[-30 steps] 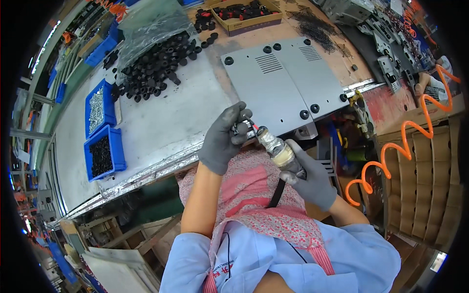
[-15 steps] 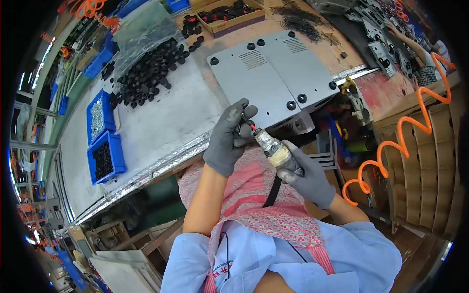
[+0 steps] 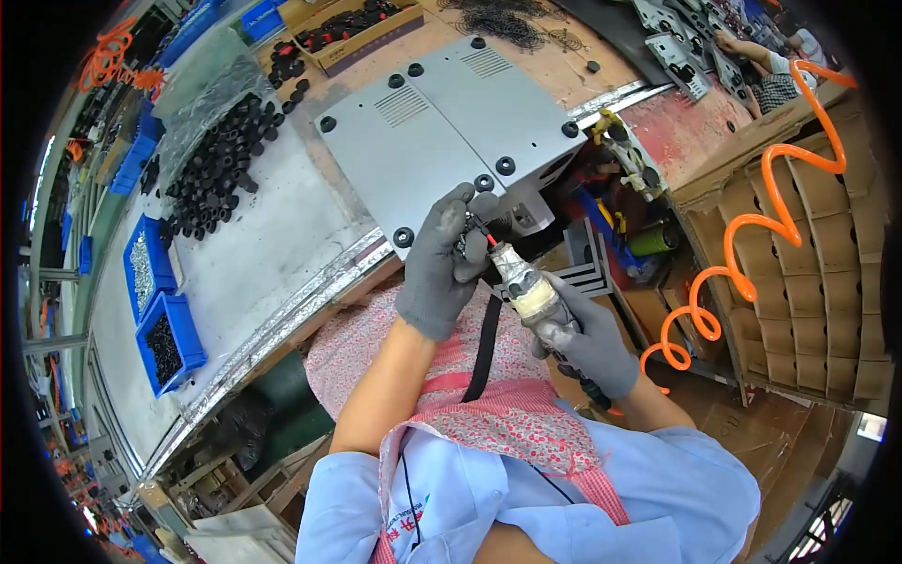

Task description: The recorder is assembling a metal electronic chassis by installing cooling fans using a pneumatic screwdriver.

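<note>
My right hand [image 3: 597,343], in a grey glove, wraps round a power screwdriver [image 3: 534,293] with worn tape about its body. The driver's red-collared bit points up and left, to the fingertips of my left hand [image 3: 434,273]. That hand, gloved too, is curled round small dark metal pieces [image 3: 462,242] that look like screws; the fingers hide part of them. Just beyond both hands lie two grey metal cases [image 3: 460,122], side by side, with vent slots and black round feet [image 3: 505,166] near their corners. Both hands are in front of the near edge of these cases.
Loose black feet [image 3: 211,179] are heaped at the left beside a clear plastic bag [image 3: 202,89]. Two blue bins [image 3: 195,355] hold silver and black small parts. An orange coiled hose [image 3: 728,249] hangs at the right before cardboard dividers [image 3: 799,320]. Another person's arm [image 3: 742,47] shows far right.
The bench and cases have shifted left in the picture as the view turned. My hands keep nearly the same pose, with the driver's bit still at the left fingertips.
</note>
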Tool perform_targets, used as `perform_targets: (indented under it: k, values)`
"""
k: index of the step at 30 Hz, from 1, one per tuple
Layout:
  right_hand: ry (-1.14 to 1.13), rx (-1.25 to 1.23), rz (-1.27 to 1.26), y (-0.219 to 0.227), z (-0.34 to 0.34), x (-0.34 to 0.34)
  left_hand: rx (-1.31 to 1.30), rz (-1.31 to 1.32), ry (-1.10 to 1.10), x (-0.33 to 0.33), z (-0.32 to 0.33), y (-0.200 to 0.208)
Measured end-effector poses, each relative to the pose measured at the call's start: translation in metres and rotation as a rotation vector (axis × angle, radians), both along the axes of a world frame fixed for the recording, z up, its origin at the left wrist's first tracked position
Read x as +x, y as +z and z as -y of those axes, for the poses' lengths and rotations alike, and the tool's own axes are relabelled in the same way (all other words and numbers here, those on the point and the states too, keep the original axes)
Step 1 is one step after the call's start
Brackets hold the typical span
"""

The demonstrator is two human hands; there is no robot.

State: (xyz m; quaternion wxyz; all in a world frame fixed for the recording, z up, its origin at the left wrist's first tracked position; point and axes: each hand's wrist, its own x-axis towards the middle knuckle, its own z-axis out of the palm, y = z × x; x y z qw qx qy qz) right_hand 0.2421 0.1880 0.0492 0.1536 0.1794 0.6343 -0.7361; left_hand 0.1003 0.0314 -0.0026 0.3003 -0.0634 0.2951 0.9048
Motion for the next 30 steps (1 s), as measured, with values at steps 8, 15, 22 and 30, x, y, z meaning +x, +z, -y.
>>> perform_targets:
  k: [8, 15, 22, 30]
  values:
    - [-0.004, 0.173, -0.107, -0.014, -0.005, 0.007, -0.073, -0.086, -0.066, -0.004, -0.013, -0.004]
    - [-0.003, 0.186, -0.100, -0.024, -0.013, 0.013, -0.257, -0.227, -0.089, 0.002, -0.024, 0.000]
    - [-0.138, 0.121, -0.022, -0.039, -0.012, 0.021, -0.228, -0.148, -0.176, 0.009, -0.039, -0.020]
    - [-0.207, 0.251, -0.010, -0.067, -0.017, -0.007, -0.306, 0.344, -0.146, 0.021, -0.023, -0.077]
